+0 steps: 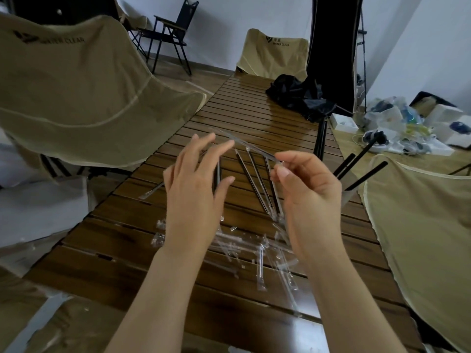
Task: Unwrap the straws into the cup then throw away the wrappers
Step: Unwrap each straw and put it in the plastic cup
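Two bare hands raised over a slatted wooden tabletop (158,248). Right hand (308,200) curled, thumb and forefinger pinching one end of a clear, empty-looking wrapper (252,146) that stretches up and away toward the left. Left hand (196,184) spread wide, fingers straight and fanned; fingertips close to the same wrapper, contact too blurred to judge. On the tabletop beyond and between the hands, four wrapped black straws (251,182) plainly countable, lying roughly parallel, with a fifth partly hidden behind the left hand; one more wrapped end (150,193) poking out left of that hand. Nearer the body, a loose heap of discarded clear wrappers (257,253) under and between the wrists, overlapping too much for an exact count, at least six. At the right edge of the tabletop, a clear cup (348,197), mostly hidden behind the right hand, holding three unwrapped black straws (362,171) leaning outward to the right. Farther up the tabletop, one crumpled black bag (295,95). Around it, three tan fabric camp chairs: one left (84,80), one at the far end (275,54), one right (418,225). One black folding chair (173,34) by the wall.
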Demonstrator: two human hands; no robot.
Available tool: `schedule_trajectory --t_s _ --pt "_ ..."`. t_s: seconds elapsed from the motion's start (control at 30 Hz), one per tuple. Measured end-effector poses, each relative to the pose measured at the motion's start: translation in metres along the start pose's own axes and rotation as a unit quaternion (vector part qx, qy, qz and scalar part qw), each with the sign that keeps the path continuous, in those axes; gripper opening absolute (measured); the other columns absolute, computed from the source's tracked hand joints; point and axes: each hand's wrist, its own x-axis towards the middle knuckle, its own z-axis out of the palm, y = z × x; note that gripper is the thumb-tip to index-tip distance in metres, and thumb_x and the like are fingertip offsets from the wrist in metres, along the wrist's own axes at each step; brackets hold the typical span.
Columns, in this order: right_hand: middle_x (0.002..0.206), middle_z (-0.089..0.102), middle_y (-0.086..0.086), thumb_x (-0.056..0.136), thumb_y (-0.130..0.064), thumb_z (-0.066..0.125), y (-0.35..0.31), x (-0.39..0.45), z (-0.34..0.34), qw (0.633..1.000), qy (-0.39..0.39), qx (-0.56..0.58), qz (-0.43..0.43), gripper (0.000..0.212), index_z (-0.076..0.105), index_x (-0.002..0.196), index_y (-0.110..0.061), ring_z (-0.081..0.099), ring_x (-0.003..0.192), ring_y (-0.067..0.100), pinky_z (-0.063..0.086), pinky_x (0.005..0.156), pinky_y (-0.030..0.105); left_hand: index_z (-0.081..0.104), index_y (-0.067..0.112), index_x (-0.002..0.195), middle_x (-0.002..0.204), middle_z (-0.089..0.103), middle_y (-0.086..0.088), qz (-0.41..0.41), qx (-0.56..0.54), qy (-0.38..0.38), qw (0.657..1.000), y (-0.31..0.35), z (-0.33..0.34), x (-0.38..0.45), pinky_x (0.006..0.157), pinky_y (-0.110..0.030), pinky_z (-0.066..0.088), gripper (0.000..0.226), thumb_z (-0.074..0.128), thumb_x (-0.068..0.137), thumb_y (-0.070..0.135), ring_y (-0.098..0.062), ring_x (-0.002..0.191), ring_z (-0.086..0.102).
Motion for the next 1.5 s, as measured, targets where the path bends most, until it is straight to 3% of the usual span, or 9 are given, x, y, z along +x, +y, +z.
schedule_trajectory --t_s 0.27,0.4,0.5,0.6,0.67,0.73,1.0,1.37,1.5 --pt "0.081 0.061 0.006 0.085 0.009 0.052 -0.011 -0.003 -0.001 0.976 -0.13 0.159 0.066 0.022 0.066 0.095 -0.005 0.058 0.081 0.017 0.05 0.082 0.027 0.064 0.029 0.122 0.137 0.054 0.008 0.01 0.004 0.094 0.995 -0.003 -0.016 0.003 0.103 -0.026 0.016 0.034 0.062 0.088 0.034 -0.014 0.139 0.036" --pt "0.082 0.062 0.006 0.082 0.009 0.052 -0.006 0.001 -0.006 0.951 -0.072 0.237 0.187 0.025 0.07 0.09 -0.006 0.06 0.08 0.016 0.053 0.081 0.026 0.069 0.032 0.106 0.115 0.065 0.014 0.008 0.019 0.043 0.999 -0.013 -0.018 0.003 0.102 -0.041 0.023 0.025 0.056 0.088 0.043 -0.017 0.129 0.047" --pt "0.081 0.065 0.003 0.086 0.01 0.051 -0.002 0.003 -0.01 0.952 -0.026 0.214 0.218 0.026 0.071 0.095 -0.005 0.061 0.08 0.015 0.053 0.082 0.027 0.068 0.038 0.099 0.093 0.06 0.024 0.007 0.016 -0.01 1.0 -0.019 -0.019 0.004 0.094 -0.032 0.023 0.026 0.049 0.087 0.05 -0.009 0.102 0.059" --pt "0.091 0.063 -0.002 0.089 -0.006 0.06 0.006 0.004 -0.013 0.985 -0.026 -0.137 0.103 0.019 0.069 0.1 -0.018 0.06 0.085 0.013 0.053 0.079 0.027 0.072 0.032 0.098 0.083 0.066 0.021 0.03 -0.058 -0.063 0.996 -0.023 -0.018 0.003 0.083 -0.03 0.051 0.032 0.048 0.087 0.051 0.005 0.076 0.062" --pt "0.101 0.055 -0.008 0.084 -0.021 0.069 0.013 0.002 -0.011 0.908 -0.051 -0.412 -0.057 0.017 0.068 0.1 -0.028 0.054 0.091 0.008 0.05 0.082 0.026 0.074 0.03 0.098 0.081 0.066 0.022 0.035 -0.063 -0.093 0.993 -0.02 -0.018 0.003 0.071 -0.013 0.047 0.03 0.052 0.086 0.048 0.01 0.071 0.059" --pt "0.1 0.053 -0.01 0.081 -0.025 0.07 0.021 0.0 -0.006 0.849 -0.086 -0.494 -0.168 0.017 0.07 0.098 -0.028 0.051 0.096 0.01 0.047 0.088 0.035 0.074 0.031 0.099 0.084 0.067 0.022 0.047 -0.056 -0.116 0.991 -0.015 -0.016 0.003 0.072 -0.012 0.048 0.026 0.055 0.086 0.044 0.01 0.074 0.061" --pt "0.085 0.058 -0.003 0.086 -0.004 0.062 0.031 -0.002 0.001 0.847 -0.117 -0.473 -0.212 0.01 0.067 0.084 -0.012 0.055 0.074 0.01 0.052 0.065 0.028 0.068 0.039 0.089 0.076 0.065 0.021 0.026 -0.065 -0.146 0.987 0.001 -0.01 -0.001 0.092 -0.047 0.052 0.022 0.052 0.082 0.052 0.004 0.074 0.063" --pt "0.08 0.052 -0.002 0.074 0.013 0.061 0.04 -0.006 0.005 0.854 -0.034 -0.475 -0.209 0.024 0.058 0.076 -0.011 0.049 0.072 0.014 0.042 0.058 0.02 0.068 0.037 0.091 0.077 0.066 0.018 0.005 -0.001 -0.086 0.996 0.018 0.0 -0.005 0.091 -0.026 0.029 0.007 0.063 0.09 0.042 0.0 0.07 0.057" --pt "0.085 0.052 0.002 0.073 0.008 0.059 0.041 -0.009 0.002 0.822 -0.029 -0.482 -0.302 0.019 0.058 0.082 -0.008 0.048 0.079 0.016 0.043 0.065 0.023 0.067 0.039 0.086 0.077 0.063 0.021 -0.067 -0.076 -0.086 0.991 0.024 -0.002 -0.005 0.095 -0.042 0.047 0.006 0.067 0.087 0.033 -0.001 0.079 0.061"
